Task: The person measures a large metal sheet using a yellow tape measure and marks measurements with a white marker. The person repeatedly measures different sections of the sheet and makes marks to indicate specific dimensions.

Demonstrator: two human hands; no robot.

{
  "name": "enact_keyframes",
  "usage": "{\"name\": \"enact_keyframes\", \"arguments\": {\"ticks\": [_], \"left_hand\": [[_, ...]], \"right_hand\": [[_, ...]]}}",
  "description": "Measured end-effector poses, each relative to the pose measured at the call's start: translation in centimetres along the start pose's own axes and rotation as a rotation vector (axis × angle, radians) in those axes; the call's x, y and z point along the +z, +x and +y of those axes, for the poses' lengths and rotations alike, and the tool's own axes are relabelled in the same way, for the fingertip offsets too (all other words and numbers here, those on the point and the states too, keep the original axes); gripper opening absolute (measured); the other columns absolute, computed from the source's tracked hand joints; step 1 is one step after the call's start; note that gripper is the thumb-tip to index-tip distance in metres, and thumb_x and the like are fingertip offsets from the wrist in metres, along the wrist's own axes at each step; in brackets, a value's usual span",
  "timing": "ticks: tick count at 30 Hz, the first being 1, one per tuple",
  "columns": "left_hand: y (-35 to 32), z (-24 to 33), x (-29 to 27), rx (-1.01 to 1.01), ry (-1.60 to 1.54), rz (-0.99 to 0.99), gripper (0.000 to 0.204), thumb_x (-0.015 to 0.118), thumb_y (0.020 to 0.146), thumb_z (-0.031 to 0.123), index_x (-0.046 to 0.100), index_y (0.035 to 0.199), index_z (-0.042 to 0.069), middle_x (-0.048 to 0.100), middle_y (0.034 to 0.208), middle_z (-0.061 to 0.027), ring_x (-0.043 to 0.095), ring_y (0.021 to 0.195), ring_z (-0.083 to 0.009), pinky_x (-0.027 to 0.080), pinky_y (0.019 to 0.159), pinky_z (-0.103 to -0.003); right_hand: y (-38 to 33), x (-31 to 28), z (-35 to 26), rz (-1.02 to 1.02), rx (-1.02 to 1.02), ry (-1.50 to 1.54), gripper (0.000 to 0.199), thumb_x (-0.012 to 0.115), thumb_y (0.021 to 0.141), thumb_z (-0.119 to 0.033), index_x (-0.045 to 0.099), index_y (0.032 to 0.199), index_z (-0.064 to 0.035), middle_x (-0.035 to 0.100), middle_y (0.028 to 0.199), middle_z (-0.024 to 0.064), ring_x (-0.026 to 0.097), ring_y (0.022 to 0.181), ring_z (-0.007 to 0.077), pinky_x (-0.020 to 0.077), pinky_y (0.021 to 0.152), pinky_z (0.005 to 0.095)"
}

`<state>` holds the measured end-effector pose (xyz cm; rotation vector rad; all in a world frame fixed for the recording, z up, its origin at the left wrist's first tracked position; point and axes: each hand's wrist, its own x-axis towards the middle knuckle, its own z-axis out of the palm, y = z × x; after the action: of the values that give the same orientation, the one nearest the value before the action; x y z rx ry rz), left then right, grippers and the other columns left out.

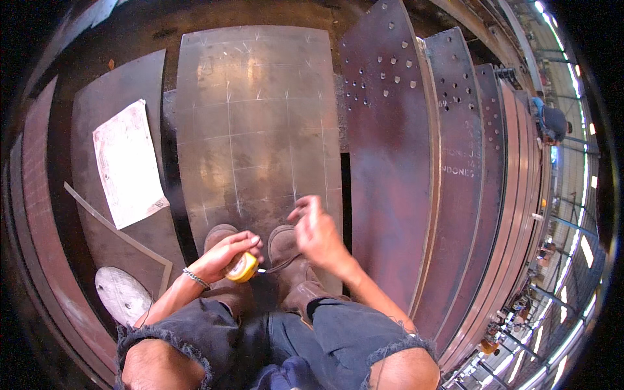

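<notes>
Head view: the left hand (pixel 224 255) grips a yellow tape measure (pixel 242 267), a short stub of blade poking out toward 3 o'clock. The right hand (pixel 316 231), just beside it at 2 o'clock, is loose and holds nothing. Both hover over brown boots (pixel 292 260) standing on a chalk-marked steel plate (pixel 257 123). A paper sheet (pixel 127 162) lies at 10 o'clock, drilled plates (pixel 390 130) at 2 o'clock.

a metal fabrication workshop: large steel plates (pixel 260 130), drilled plates (pixel 390 130) stacked along a long hall
</notes>
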<state>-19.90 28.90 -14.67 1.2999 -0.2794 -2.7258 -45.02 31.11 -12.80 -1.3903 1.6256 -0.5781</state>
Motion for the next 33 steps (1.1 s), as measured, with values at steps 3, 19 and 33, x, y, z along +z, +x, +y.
{"name": "enact_keyframes", "arguments": {"ticks": [3,19,33], "left_hand": [[0.0,-1.6,-1.9,-0.082,0.173,-0.168,0.025,0.058,0.106,0.027,0.062,0.109,0.002,0.071,0.091,-0.0044,0.07,0.093,-0.0167,0.055,0.081,-0.028],[0.1,0.0,-1.2,-0.209,0.499,-0.218,0.032,0.064,0.103,0.037,0.066,0.115,0.006,0.074,0.102,-0.0017,0.068,0.093,-0.0111,0.053,0.081,-0.026],[0.7,-0.3,-1.9,-0.206,0.467,-0.269,0.036,0.063,0.104,0.037,0.063,0.119,0.003,0.074,0.103,-0.0049,0.069,0.098,-0.0143,0.054,0.087,-0.029]], "right_hand": [[1.8,-3.1,5.6,0.111,0.145,-0.059,0.019,0.042,0.106,-0.007,0.046,0.123,-0.0002,0.073,0.094,0.0185,0.071,0.078,0.0288,0.0545,0.071,0.0413],[3.5,-4.0,9.6,0.348,-0.01,-0.423,0.011,0.058,0.099,-0.007,0.054,0.106,0.0011,0.073,0.097,0.0232,0.072,0.09,0.0415,0.056,0.076,0.0516],[3.5,-1.6,9.4,0.43,0.117,-0.446,0.008,0.063,0.096,-0.006,0.059,0.096,0.0011,0.072,0.091,0.0235,0.071,0.083,0.0429,0.0551,0.067,0.0482]]}}
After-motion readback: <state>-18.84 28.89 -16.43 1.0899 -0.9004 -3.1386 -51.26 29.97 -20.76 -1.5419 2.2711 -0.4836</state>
